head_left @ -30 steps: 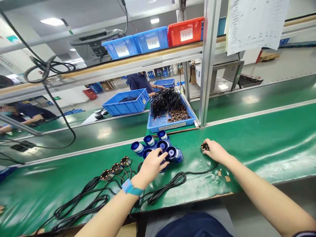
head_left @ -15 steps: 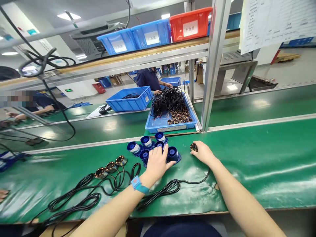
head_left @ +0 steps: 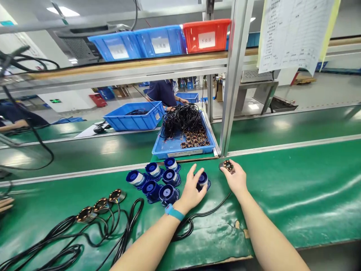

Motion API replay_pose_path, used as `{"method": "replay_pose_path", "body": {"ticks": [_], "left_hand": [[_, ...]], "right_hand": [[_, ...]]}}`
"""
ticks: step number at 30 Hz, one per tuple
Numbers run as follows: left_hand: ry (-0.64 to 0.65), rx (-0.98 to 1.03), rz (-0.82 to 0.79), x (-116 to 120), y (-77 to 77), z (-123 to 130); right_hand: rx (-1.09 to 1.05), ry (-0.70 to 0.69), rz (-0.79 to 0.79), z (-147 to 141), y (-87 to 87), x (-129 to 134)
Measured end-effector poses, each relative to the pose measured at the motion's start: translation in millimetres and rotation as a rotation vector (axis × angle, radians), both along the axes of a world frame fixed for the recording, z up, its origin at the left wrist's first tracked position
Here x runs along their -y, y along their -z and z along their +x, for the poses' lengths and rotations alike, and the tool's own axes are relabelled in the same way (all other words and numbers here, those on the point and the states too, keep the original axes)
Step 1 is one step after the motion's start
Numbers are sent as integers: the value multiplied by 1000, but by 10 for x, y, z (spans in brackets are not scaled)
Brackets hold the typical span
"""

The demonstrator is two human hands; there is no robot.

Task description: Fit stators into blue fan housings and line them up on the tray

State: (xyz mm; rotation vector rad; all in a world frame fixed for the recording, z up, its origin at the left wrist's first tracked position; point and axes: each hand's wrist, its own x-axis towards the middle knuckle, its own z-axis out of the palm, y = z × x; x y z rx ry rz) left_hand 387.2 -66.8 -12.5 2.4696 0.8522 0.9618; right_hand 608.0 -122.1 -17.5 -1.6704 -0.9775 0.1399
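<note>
My left hand (head_left: pixel 192 191) is curved round a blue plastic motor housing (head_left: pixel 203 180), thumb on the near side and fingers on the far side, partly covering it. My right hand (head_left: pixel 237 178) pinches a ring-shaped stator with copper windings (head_left: pixel 228 165) just above the mat. From it a black cable (head_left: pixel 213 210) runs down and left, passing behind my left wrist. Left of my left hand stand several more blue housings (head_left: pixel 168 194), some with a white band. Farther left, 3 wound stators (head_left: pixel 101 205) lie in a slanting row with coiled black cables (head_left: pixel 67 253).
Behind the housings, a blue tray (head_left: pixel 166 152) holds tangled black cables and many stators. A blue bin (head_left: pixel 128 122) stands beyond. A metal post (head_left: pixel 232 82) and a shelf with blue and red bins (head_left: pixel 207 35) rise in front. A co-worker (head_left: pixel 162 92) works opposite; another person's hand (head_left: pixel 5 203) shows at left.
My left hand has moved right, and one housing has shifted right, away from the group. The right hand has turned the stator slightly. The camera view has swung right.
</note>
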Motion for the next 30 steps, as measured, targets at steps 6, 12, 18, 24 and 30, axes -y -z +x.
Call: {"method": "replay_pose_path", "body": {"ticks": [6,12,18,24,30], "left_hand": [[-209,205,-394,-5,346,4],[-79,251,-377,-65,357,75],[-84,193,-389,-57,343,102],[-56,176,-379,-56,251,119],[-100,125,-366,29,181,142]], "right_hand": [[76,-152,183,-380,-336,201],[392,-379,-25,-708,-379,0],[581,-275,-204,-750,-438,-54],[617,-198,-460,-844,-602,52],[710,-241,-299,-683,-373,86]]}}
